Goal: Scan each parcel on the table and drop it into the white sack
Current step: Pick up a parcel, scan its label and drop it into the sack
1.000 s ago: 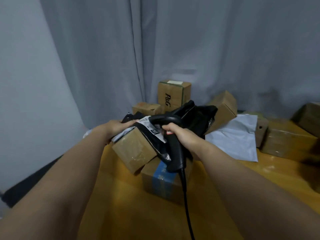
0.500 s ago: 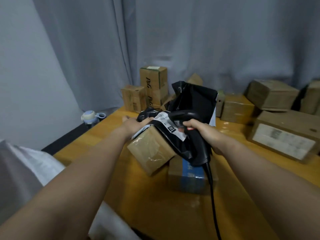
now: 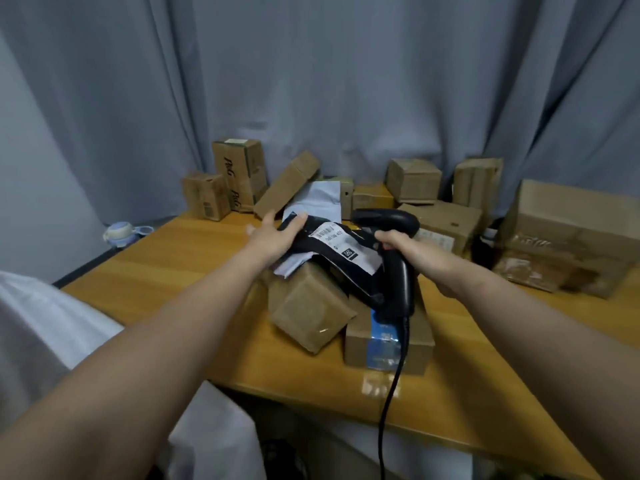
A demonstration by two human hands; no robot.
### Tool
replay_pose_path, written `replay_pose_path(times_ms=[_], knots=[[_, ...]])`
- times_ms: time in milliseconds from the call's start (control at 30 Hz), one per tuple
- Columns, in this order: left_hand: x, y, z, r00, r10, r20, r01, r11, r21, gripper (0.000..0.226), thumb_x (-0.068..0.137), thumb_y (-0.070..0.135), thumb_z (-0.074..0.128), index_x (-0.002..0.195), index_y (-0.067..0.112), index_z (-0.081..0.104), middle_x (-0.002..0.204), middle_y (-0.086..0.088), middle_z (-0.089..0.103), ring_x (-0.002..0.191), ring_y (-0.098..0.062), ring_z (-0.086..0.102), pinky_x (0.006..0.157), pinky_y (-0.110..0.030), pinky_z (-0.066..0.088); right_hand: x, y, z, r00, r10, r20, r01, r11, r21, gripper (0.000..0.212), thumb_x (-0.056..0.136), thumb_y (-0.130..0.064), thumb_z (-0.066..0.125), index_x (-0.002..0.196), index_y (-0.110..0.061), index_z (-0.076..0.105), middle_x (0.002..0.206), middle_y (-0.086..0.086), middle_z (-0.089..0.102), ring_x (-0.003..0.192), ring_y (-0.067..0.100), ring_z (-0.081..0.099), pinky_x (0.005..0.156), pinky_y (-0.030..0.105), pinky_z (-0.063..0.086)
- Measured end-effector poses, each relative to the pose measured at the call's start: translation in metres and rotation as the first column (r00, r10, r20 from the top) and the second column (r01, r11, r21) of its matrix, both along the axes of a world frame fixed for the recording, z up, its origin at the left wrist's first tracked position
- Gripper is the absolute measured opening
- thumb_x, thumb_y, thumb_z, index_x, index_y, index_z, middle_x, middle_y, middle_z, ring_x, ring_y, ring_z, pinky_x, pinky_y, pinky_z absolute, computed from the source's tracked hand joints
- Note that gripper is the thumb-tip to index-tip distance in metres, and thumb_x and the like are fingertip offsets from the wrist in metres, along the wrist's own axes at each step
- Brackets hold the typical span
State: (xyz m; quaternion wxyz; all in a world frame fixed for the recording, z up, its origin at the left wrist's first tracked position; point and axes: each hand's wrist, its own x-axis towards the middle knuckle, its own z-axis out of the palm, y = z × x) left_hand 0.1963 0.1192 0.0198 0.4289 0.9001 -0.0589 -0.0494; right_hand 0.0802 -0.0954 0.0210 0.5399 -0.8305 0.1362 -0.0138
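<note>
A black poly parcel (image 3: 334, 268) with a white shipping label (image 3: 343, 244) lies across a pile of boxes in the middle of the wooden table (image 3: 166, 268). My left hand (image 3: 273, 237) holds the parcel's left end, fingers over its edge and thumb lifted. My right hand (image 3: 412, 252) grips the handle of a black corded barcode scanner (image 3: 386, 218), whose head sits just right of the label. The white sack (image 3: 45, 327) bulges at the lower left, below the table's near edge.
Under the black parcel lie a brown taped box (image 3: 308, 306) and a box with blue tape (image 3: 381, 344). A white mailer (image 3: 322, 199), a P&G carton (image 3: 242, 171) and several cardboard boxes (image 3: 571, 230) line the back and right. A small cup (image 3: 121, 232) sits beyond the table's left edge.
The black parcel, bunched up half a second ago, now lies flatter on the pile. My left hand has slid to its left end, and the scanner has drawn back to the right of the label.
</note>
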Motion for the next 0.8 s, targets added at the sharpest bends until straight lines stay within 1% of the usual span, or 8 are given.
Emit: replay_pose_path(times_ms=[100,233,300,467,567,633,700,800], knots=[[-0.032,0.007,0.003,0.989,-0.138,-0.047,0.142,0.985,0.098,0.095,0.075,0.082,0.043,0.152,0.034,0.015,0.159,-0.012,0.009,0.145,-0.032,0.018,0.116,-0.044,0.019,-0.015,0.003,-0.001,1.0,0.009,-0.001,-0.009,1.0,-0.008,0.022,0.089,-0.054,0.056,0.091,-0.033,0.062,0.095,-0.016,0.056,0.089,0.004,0.049,0.086,0.024,0.029],[-0.07,0.015,-0.027,0.951,-0.299,-0.085,0.308,0.873,0.377,0.103,0.076,0.068,0.062,0.153,0.035,0.004,0.16,-0.01,-0.01,0.146,-0.032,0.017,0.116,-0.039,0.021,-0.031,0.02,-0.016,1.0,-0.012,-0.009,0.011,0.998,-0.059,0.021,0.087,-0.048,0.062,0.091,-0.028,0.066,0.095,-0.008,0.063,0.085,0.006,0.055,0.071,0.024,0.038],[-0.078,0.019,-0.042,0.96,-0.279,0.012,0.257,0.901,0.35,0.101,0.077,0.058,0.069,0.153,0.032,0.008,0.158,-0.011,-0.011,0.145,-0.032,0.018,0.115,-0.037,0.023,-0.039,0.026,-0.022,1.0,0.02,0.002,-0.019,0.993,-0.119,0.023,0.086,-0.047,0.063,0.095,-0.026,0.065,0.097,-0.006,0.063,0.089,0.009,0.057,0.07,0.023,0.04],[-0.074,0.03,-0.055,0.924,-0.178,0.339,0.122,0.976,0.18,0.083,0.081,0.041,0.073,0.148,0.017,0.028,0.152,-0.014,0.012,0.137,-0.033,0.031,0.111,-0.036,0.028,-0.055,0.034,-0.035,0.999,-0.014,-0.031,0.002,0.935,-0.356,0.036,0.084,-0.052,0.062,0.107,-0.024,0.062,0.105,0.001,0.062,0.101,0.02,0.057,0.088,0.033,0.047],[-0.076,0.022,-0.056,0.788,-0.204,0.58,-0.047,0.921,0.387,0.064,0.086,0.047,0.065,0.136,0.012,0.044,0.138,-0.014,0.036,0.122,-0.033,0.041,0.101,-0.038,0.035,-0.067,0.036,-0.047,0.998,-0.047,0.031,0.055,0.949,-0.312,0.028,0.086,-0.049,0.062,0.096,-0.023,0.063,0.097,0.0,0.064,0.09,0.016,0.058,0.08,0.032,0.048],[-0.083,0.014,-0.053,0.711,-0.148,0.688,-0.108,0.943,0.314,0.045,0.089,0.045,0.06,0.114,0.009,0.052,0.117,-0.012,0.046,0.104,-0.028,0.045,0.086,-0.034,0.036,-0.073,0.037,-0.056,0.99,-0.096,0.099,0.119,0.96,-0.255,0.021,0.088,-0.045,0.062,0.086,-0.024,0.061,0.09,0.0,0.064,0.088,0.018,0.058,0.08,0.033,0.048],[-0.094,0.004,-0.044,0.767,-0.071,0.638,-0.038,0.987,0.155,0.031,0.092,0.041,0.058,0.09,0.011,0.052,0.091,-0.005,0.053,0.084,-0.023,0.048,0.071,-0.031,0.034,-0.077,0.04,-0.063,0.976,-0.152,0.156,0.179,0.968,-0.175,0.021,0.088,-0.043,0.063,0.076,-0.025,0.059,0.082,-0.001,0.064,0.086,0.02,0.06,0.077,0.033,0.048],[-0.112,-0.014,-0.033,0.977,-0.112,0.184,0.106,0.993,0.041,0.039,0.096,0.043,0.051,0.076,0.011,0.061,0.065,-0.001,0.062,0.048,-0.013,0.052,0.054,-0.025,0.037,-0.077,0.047,-0.078,0.949,-0.224,0.221,0.256,0.958,-0.132,0.024,0.086,-0.044,0.064,0.073,-0.024,0.059,0.076,-0.002,0.064,0.081,0.021,0.061,0.074,0.035,0.049]])
